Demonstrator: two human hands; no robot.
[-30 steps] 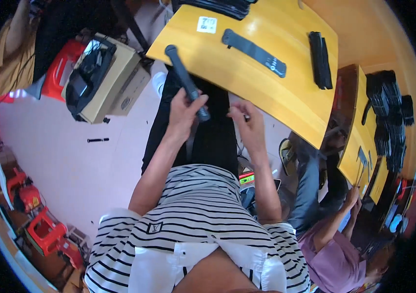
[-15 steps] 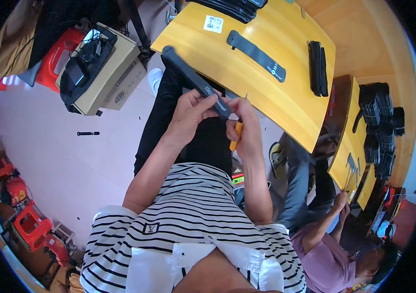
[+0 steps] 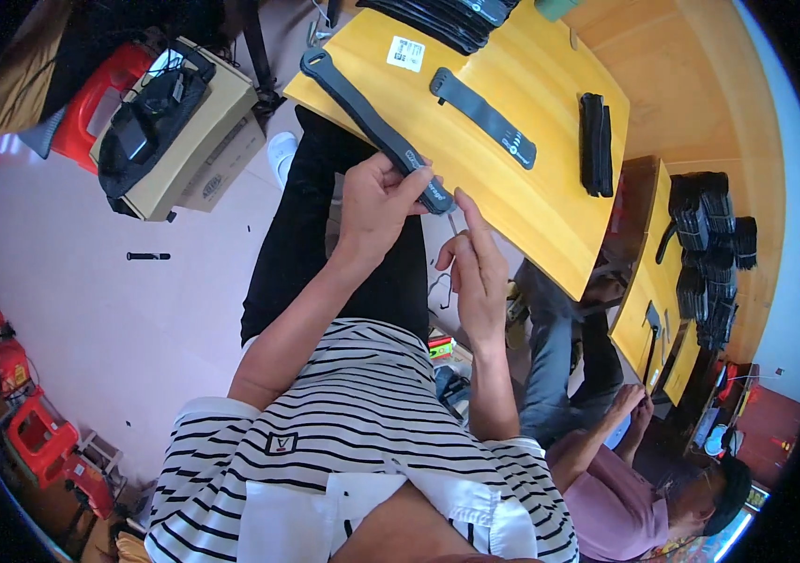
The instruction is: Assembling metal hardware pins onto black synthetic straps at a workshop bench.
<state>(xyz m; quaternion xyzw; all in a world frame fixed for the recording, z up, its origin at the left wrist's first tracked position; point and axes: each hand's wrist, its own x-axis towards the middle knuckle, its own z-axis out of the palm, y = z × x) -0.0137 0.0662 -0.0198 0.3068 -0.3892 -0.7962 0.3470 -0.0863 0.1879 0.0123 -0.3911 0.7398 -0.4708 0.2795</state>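
So the long black strap (image 3: 376, 127) is sitting diagonally across the near-left corner of the yellow table (image 3: 550, 202), with its looped end poking out past the table's left edge and its lower end hanging just off the near edge, right over the person's lap. The left hand (image 3: 376, 206) is pinching that lower end, thumb and fingers closed around it just off the table's front edge. The right hand (image 3: 475, 272) is hovering just beside it, a bit below the table's edge, with the index finger sticking up and the other fingers curled in; it's pinching something thin and pale (image 3: 453, 223), maybe a pin or a bit of wire, too small to tell what exactly.

Further in on the table, a second, shorter black strap (image 3: 482, 117) is lying flat near the middle, with a small white label (image 3: 406, 53) just to the left of it. A folded stack of black straps (image 3: 592, 144) is sitting toward the table's right side, and a bigger pile of black straps (image 3: 447, 17) is sitting at the far edge.

Left of the table, on the floor, a cardboard box (image 3: 189, 145) is holding a black bag (image 3: 142, 127), with a red stool (image 3: 90, 103) behind it. Right of the table and below it, another person in a pink shirt (image 3: 606, 497) is sitting at a second yellow table (image 3: 648, 291), which has more black straps (image 3: 709, 244) piled behind it.
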